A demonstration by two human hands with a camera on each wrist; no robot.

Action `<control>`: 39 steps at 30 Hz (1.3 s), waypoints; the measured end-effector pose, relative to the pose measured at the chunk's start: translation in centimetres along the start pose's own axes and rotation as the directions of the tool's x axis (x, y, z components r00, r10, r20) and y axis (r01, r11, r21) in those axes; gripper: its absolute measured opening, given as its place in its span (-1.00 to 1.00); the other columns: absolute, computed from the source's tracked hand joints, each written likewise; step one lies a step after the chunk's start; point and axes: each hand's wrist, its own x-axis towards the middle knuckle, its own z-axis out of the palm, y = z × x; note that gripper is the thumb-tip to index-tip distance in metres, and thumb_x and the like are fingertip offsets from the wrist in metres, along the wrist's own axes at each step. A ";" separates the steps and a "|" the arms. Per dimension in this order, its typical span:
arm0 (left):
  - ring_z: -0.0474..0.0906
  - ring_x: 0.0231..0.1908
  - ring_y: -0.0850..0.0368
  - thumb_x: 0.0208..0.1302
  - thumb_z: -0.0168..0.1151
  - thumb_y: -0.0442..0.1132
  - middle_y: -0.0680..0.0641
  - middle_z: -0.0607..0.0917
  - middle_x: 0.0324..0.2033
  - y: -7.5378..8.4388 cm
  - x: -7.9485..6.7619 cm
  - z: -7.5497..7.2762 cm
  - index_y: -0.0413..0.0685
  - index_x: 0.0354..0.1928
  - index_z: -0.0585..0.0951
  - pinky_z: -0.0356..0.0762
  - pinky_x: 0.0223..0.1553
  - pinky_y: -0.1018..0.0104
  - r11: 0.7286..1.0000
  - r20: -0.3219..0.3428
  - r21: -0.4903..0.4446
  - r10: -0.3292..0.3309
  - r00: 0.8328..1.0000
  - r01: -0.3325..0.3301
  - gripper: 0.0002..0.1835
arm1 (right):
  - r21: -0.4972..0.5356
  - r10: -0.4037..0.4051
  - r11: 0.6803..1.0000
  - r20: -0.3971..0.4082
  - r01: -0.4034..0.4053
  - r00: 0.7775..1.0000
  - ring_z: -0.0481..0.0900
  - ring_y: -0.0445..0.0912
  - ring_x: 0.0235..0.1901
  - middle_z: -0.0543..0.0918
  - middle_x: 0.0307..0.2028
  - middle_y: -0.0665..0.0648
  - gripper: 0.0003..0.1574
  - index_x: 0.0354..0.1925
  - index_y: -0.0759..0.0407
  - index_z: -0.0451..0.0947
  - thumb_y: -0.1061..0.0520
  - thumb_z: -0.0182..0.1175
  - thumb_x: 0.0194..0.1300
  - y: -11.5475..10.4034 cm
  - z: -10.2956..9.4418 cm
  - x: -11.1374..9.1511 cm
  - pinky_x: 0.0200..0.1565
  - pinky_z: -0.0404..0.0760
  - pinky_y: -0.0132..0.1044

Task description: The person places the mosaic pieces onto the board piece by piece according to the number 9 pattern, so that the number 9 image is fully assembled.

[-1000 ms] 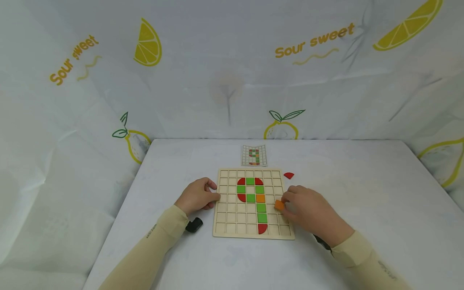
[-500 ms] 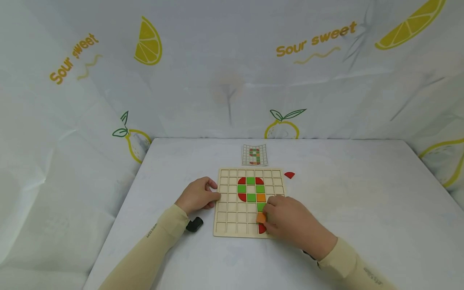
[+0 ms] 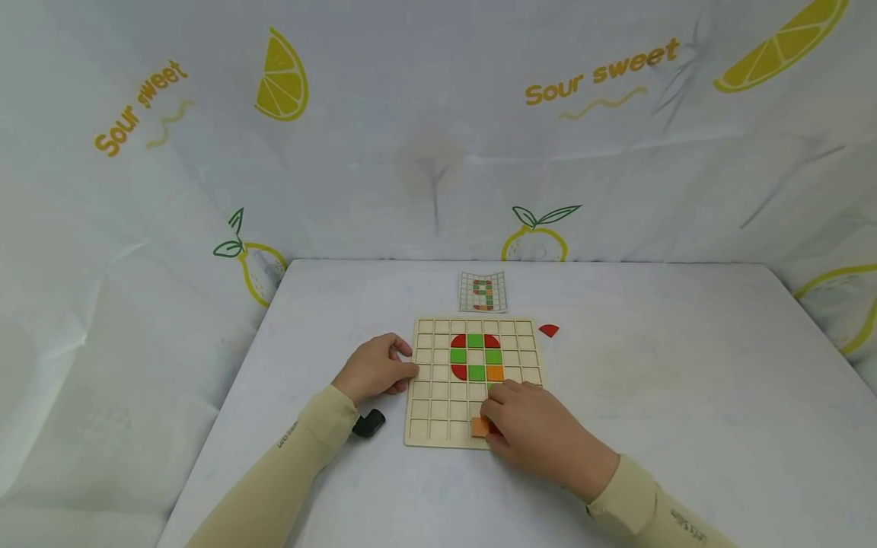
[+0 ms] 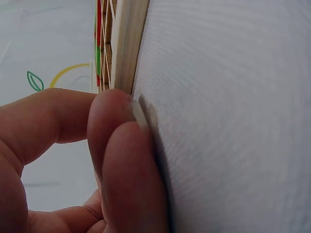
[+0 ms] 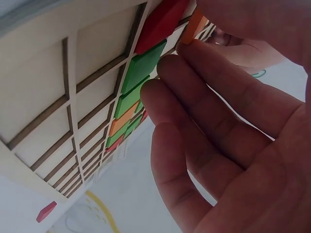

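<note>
Between thumb and fingers my right hand [image 3: 541,428] pinches an orange square tile [image 3: 479,427], low over the front row of the wooden grid board [image 3: 430,412]. Just left of the front red quarter-round tile [image 5: 160,23], the orange tile looks slightly raised in the right wrist view. At the board's left edge my left hand [image 3: 375,370] holds on, thumb at the top edge and fingertips against the side. Red corner tiles, green square tiles [image 3: 476,373] and another orange square tile [image 3: 495,373] lie in the grid. My right hand partly hides the lower tiles.
Behind the board lies a pattern card [image 3: 483,293] printed with a coloured grid figure. A loose red quarter-round tile [image 3: 549,330] rests on the white table [image 3: 637,365] near the board's back right corner. A black object [image 3: 369,423] sits at my left wrist.
My right hand has carried the orange tile from the board's right side leftward and forward to the front row. My left hand has stayed at the left edge.
</note>
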 end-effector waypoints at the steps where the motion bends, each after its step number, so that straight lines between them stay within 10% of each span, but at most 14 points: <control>1: 0.68 -0.49 0.14 0.32 0.42 -0.16 -0.05 0.71 -0.43 0.0 0.0 0.0 -0.02 0.03 0.63 0.60 -0.37 0.35 1.000 0.000 0.000 0.001 1.000 -0.001 -0.71 | -0.002 0.000 1.000 0.003 0.000 1.000 0.41 -0.22 -0.34 0.55 -0.41 -0.17 -0.83 -0.32 -0.05 0.71 0.01 0.55 0.25 -0.1 0.0 0.0 -0.19 0.58 -0.25; 39: 0.70 -0.48 0.13 0.34 0.43 -0.15 -0.05 0.72 -0.42 0.0 0.1 -0.1 -0.02 0.03 0.63 0.62 -0.37 0.34 1.000 0.005 0.004 -0.006 1.000 0.006 -0.71 | -0.049 0.005 0.999 0.019 -0.004 1.000 0.48 -0.16 -0.29 0.63 -0.35 -0.11 -0.85 -0.23 -0.01 0.75 0.04 0.52 0.26 -0.5 0.3 0.0 -0.03 0.68 -0.14</control>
